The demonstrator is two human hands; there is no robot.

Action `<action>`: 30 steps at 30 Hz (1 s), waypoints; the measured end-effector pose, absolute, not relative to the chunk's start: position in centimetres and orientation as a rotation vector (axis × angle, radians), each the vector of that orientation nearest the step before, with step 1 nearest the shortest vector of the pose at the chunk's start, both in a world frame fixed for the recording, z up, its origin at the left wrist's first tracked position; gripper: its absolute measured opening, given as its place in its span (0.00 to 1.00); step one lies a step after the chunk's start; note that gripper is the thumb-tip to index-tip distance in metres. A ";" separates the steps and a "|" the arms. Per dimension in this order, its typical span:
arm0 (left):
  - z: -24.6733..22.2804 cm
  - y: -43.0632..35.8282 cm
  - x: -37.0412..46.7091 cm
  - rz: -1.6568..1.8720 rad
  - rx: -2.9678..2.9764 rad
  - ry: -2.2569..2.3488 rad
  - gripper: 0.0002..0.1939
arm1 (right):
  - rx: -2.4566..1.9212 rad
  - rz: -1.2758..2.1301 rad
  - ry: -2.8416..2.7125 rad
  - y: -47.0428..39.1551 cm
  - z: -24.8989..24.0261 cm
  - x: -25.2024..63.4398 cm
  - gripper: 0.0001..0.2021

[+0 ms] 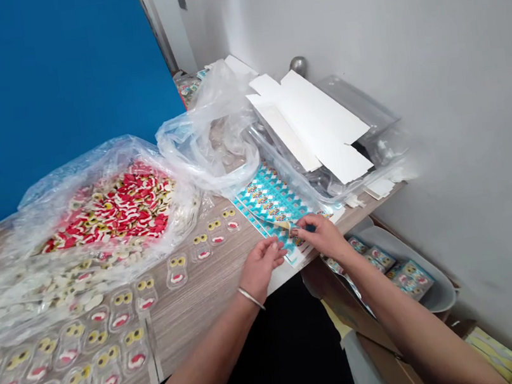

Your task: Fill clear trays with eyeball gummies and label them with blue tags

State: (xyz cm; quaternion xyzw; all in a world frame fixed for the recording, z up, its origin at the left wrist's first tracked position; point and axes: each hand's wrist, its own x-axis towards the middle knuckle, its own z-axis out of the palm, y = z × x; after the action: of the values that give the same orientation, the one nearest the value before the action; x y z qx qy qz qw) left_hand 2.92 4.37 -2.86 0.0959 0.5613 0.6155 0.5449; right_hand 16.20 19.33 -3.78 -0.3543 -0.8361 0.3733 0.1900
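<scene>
Near the front edge of the brown wood-grain worktop (197, 310), beside a clear plastic bin (300, 183) topped with flat white card pieces (318, 125), lies a thin turquoise sheet printed with rows of small multicoloured motifs (274, 199). My right hand (323, 234) pinches a raised, curling part of it between thumb and fingers; my left hand (260, 268), below a pale bangle (251, 299), is at the sheet's near end, fingers loosely bent, and I cannot tell whether it grips anything. To handle this curl well, I judge it best to keep the pinch light, raise it slowly at a low angle and let my left hand steady the rest, so that nothing creases or tears. Most of the sheet looks flat, with white margins; its underside shows yellowish at the curl, and another printed layer seems to lie beneath
</scene>
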 end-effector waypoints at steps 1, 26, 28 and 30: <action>-2.8 5.2 3.0 1.489 0.152 1.279 0.18 | -0.984 1.062 -2.324 19.3 -3.6 16.1 0.13; -2.8 -5.5 1.9 1.375 -0.078 1.369 0.14 | -0.873 1.305 -2.305 6.9 -2.4 15.0 0.07; -3.1 -5.5 1.9 1.359 -0.062 1.377 0.13 | -0.818 1.216 -2.364 6.7 -2.6 14.8 0.06; -3.2 -5.6 1.9 1.349 -0.049 1.362 0.13 | -0.757 1.127 -2.431 6.3 -2.6 14.7 0.05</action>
State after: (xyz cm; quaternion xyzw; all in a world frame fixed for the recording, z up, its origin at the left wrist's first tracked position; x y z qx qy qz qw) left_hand 1.90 -5.57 -3.23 -0.0209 0.5812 0.5758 0.5746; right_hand 14.67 6.26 -2.64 -0.2674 -0.8592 0.3982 0.1779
